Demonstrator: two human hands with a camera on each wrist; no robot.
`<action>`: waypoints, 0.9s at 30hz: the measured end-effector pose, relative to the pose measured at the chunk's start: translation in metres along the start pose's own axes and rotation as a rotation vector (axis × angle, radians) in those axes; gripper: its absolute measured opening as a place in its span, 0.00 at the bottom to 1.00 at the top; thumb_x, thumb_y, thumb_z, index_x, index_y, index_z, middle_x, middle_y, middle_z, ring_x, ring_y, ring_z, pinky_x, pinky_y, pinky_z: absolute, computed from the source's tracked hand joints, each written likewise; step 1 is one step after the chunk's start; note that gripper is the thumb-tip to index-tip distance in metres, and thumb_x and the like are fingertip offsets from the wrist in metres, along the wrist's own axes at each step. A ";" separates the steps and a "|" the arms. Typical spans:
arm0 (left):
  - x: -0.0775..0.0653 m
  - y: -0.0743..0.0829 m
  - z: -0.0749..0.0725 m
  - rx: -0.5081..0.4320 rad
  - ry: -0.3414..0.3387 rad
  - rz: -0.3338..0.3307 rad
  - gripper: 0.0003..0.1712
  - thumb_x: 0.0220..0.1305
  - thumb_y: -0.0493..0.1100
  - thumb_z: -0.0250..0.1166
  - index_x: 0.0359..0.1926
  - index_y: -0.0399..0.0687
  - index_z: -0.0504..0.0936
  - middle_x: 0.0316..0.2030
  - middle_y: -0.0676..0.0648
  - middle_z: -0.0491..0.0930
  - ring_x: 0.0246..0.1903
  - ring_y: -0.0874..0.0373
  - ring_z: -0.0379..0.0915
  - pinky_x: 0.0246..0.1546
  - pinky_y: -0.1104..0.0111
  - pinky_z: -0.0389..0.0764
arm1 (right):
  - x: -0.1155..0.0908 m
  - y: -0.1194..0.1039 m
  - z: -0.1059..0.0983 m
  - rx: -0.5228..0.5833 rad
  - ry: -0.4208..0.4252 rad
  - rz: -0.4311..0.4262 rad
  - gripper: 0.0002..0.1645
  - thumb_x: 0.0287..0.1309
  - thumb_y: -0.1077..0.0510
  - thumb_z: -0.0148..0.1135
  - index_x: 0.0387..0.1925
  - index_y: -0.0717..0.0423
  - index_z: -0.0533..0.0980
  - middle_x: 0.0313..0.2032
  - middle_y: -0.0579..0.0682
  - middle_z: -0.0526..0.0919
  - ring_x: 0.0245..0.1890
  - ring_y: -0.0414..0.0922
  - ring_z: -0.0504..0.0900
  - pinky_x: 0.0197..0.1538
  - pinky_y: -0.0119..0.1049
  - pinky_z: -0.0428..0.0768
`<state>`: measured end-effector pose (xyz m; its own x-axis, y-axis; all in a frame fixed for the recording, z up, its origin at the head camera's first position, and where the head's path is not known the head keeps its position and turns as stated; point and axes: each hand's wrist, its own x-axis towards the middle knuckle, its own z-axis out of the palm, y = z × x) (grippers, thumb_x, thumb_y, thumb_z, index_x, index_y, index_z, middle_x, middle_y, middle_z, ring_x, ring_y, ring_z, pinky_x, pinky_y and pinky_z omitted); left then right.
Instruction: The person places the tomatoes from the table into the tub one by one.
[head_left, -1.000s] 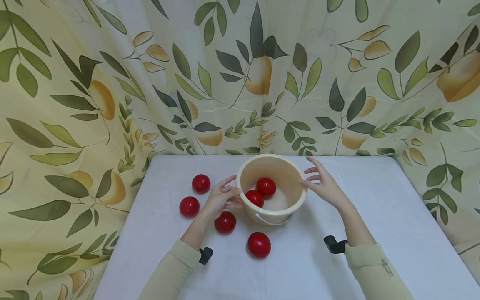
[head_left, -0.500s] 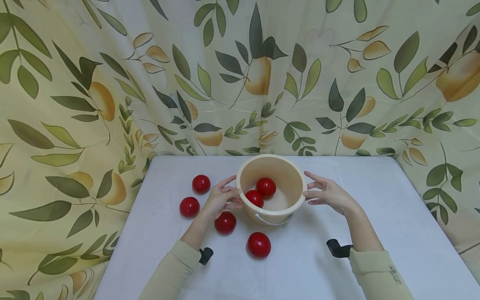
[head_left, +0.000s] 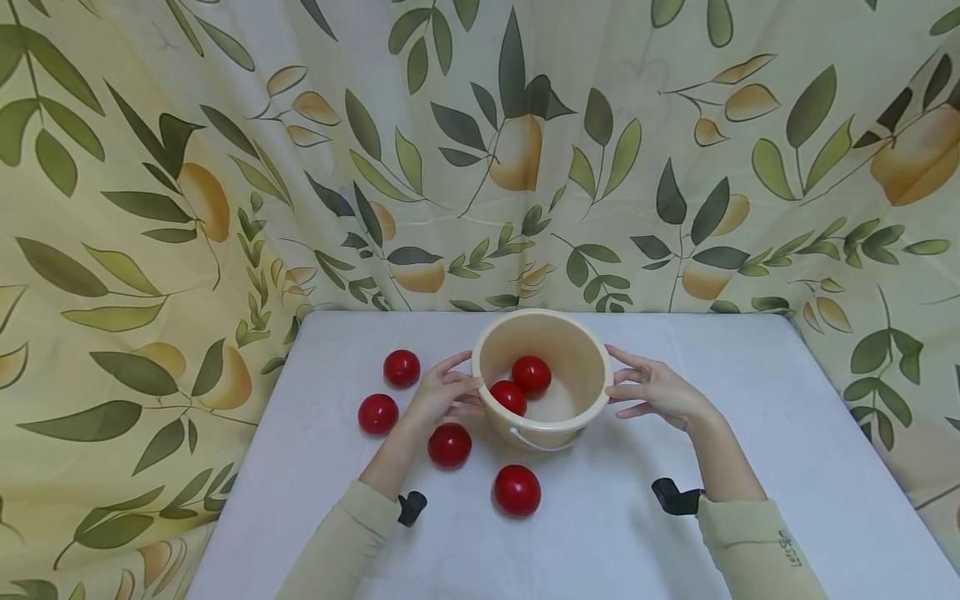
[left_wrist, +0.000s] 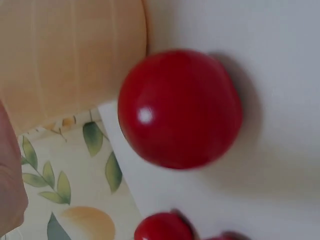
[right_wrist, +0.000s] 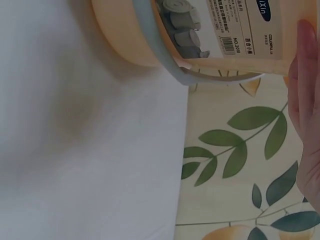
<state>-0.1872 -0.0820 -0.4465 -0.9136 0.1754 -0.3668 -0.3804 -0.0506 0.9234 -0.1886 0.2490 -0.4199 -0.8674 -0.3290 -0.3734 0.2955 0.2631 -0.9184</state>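
A cream plastic bucket [head_left: 555, 333] stands on the table between both hands, its pale handle [head_left: 546, 447] hanging down in front. Two glossy red tomato-like balls [head_left: 532, 376] lie inside it. My left hand [head_left: 435, 398] touches the bucket's left side near the rim with its fingers. On the opposite side, the fingertips of my right hand [head_left: 660, 392] rest against the rim. The right wrist view shows that hand's extended fingers [right_wrist: 306, 75] against the bucket wall, beside a printed label [right_wrist: 235, 30]. Below my left hand, a red ball [left_wrist: 180, 109] sits close to the bucket.
More red balls lie on the white-covered table [head_left: 600, 533]: one in front of the bucket [head_left: 517, 490], and others to the left, such as a far ball [head_left: 401, 368] and a nearer ball [head_left: 378, 414]. A leaf-and-fruit patterned curtain [head_left: 480, 167] hangs behind and at the left.
My right hand has slid from the far right of the rim toward me, its fingertips now lower on the bucket's right side. My left hand, the bucket and the balls have stayed put.
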 end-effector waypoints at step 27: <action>-0.011 -0.076 -0.135 1.437 0.434 0.322 0.51 0.41 0.65 0.67 0.63 0.46 0.63 0.54 0.39 0.69 0.54 0.41 0.60 0.57 0.41 0.51 | 0.001 0.004 0.001 0.033 -0.010 -0.019 0.50 0.53 0.62 0.63 0.70 0.55 0.45 0.35 0.49 0.77 0.35 0.42 0.82 0.37 0.42 0.81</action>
<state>-0.1676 -0.2130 -0.5280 -0.9946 0.0391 0.0961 0.0577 0.9782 0.1997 -0.1885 0.2488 -0.4239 -0.8692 -0.3424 -0.3568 0.2923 0.2263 -0.9292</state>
